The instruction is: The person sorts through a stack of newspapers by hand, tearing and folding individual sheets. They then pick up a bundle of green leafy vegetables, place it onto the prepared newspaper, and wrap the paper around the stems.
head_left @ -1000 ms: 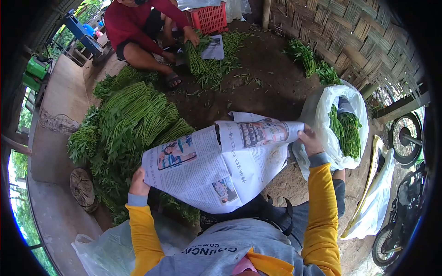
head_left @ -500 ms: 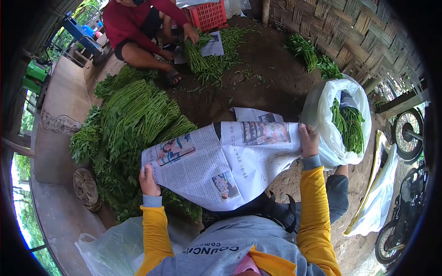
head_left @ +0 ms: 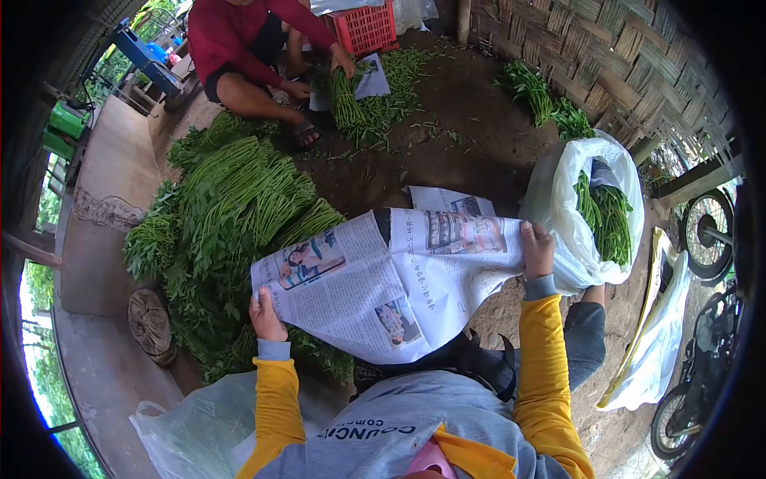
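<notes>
A printed newspaper sheet (head_left: 351,295) is spread in front of my body, slightly sagging and creased down the middle. My left hand (head_left: 267,318) grips its left edge, thumb on top. At the right edge, my right hand (head_left: 538,249) pinches the sheet near its upper corner. Beyond it lies another piece of newspaper (head_left: 451,201), partly covered. Left of the sheet is a big heap of leafy green stems (head_left: 239,191). To the right stands a white plastic bag (head_left: 558,215) holding green stems (head_left: 610,223), one bundle partly wrapped in paper.
Across from me a person in a red top (head_left: 231,40) handles a bunch of stems (head_left: 347,108) over paper. Behind is a red crate (head_left: 365,28). More greens (head_left: 531,92) lie by the woven wall (head_left: 598,56). A clear plastic bag (head_left: 199,423) and a tied brown sack (head_left: 150,323) are at left.
My left hand and the newspaper's left side have shifted slightly right and down. The person opposite has moved their hand and the bunch a little.
</notes>
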{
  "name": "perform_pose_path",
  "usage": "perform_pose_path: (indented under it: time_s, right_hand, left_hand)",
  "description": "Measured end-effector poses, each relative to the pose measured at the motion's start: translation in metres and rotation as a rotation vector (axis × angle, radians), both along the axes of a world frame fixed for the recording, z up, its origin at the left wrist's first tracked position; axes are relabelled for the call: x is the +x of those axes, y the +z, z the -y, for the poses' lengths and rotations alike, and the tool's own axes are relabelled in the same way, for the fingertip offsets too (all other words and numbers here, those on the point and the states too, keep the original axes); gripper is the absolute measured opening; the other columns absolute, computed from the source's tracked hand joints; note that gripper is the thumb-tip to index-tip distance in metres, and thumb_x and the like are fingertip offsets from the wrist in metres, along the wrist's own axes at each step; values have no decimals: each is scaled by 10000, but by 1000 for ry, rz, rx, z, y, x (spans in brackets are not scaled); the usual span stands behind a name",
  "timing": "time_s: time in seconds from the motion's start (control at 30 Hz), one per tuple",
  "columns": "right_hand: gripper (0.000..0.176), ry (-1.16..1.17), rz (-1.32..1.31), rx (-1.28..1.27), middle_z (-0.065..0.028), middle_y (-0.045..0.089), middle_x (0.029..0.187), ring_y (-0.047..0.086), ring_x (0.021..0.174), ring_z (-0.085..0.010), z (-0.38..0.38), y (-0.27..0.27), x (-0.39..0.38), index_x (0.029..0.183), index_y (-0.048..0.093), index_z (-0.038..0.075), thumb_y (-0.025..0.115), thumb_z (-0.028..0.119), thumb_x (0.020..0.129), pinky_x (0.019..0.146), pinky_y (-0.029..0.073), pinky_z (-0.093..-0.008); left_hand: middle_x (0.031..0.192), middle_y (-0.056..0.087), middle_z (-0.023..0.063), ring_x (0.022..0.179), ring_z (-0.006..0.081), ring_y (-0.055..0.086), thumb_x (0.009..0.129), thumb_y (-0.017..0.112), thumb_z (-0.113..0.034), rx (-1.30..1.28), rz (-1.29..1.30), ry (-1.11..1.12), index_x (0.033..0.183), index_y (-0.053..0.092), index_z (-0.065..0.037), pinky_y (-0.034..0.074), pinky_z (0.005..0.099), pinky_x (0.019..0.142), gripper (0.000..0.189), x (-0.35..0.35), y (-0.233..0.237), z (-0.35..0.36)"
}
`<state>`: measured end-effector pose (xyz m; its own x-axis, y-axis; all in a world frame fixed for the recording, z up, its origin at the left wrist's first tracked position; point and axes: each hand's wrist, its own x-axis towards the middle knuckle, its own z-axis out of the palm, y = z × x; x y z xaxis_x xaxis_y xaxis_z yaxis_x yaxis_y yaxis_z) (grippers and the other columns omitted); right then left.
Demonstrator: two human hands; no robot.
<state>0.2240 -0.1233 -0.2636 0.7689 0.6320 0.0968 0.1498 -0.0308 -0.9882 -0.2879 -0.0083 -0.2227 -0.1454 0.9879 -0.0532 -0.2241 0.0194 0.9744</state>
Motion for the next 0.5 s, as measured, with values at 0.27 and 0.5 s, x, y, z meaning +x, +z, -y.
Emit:
perform_pose_path:
  time_s: [0.27,0.5]
  right_hand:
    - [291,-14,-14,-33,76,428,633,328,609,-37,10,10,-6,665,541,30,648,207,869,518,290,-216]
    - [343,164,-449,-106,15,580,775,492,685,-77,7,39,9,894,627,-9,608,333,888,639,418,-232]
  left_hand:
    - [988,608,64,867,134,579,951,502,-273,20,27,2,1061,553,1,470,285,774,299,2,-7,2]
    - [1068,606,84,966,157,575,945,511,-285,-3,-55,-181,1140,539,12,445,298,857,357,-19,3,-8]
